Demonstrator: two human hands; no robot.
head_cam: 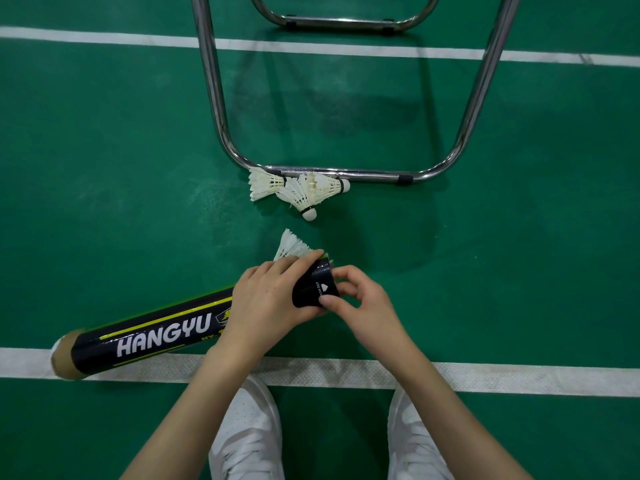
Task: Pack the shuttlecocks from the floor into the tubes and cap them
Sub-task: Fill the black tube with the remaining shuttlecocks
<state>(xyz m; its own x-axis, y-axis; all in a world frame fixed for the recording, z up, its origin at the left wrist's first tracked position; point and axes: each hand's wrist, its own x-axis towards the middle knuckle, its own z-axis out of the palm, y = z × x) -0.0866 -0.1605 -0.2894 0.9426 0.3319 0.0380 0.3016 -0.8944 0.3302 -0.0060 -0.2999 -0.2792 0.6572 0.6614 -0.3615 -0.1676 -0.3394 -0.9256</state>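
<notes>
A long black tube [156, 336], lettered HANGYU in white with yellow-green stripes and a bare cardboard end at the left, is held low over the green floor [104, 168]. The left hand [266, 303] has its grip wrapped round the tube near its right end; the right hand [360, 299] pinches that end. Behind them lies one white feathered shuttlecock [291, 245]; three more shuttlecocks [298, 190] lie clustered against a chrome chair frame [346, 173].

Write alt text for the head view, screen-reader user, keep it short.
A person's left hand grips a black HANGYU tube near its open end while the right hand pinches that end, a shuttlecock poking out. Three more shuttlecocks lie on the green floor against a chrome chair frame.
</notes>
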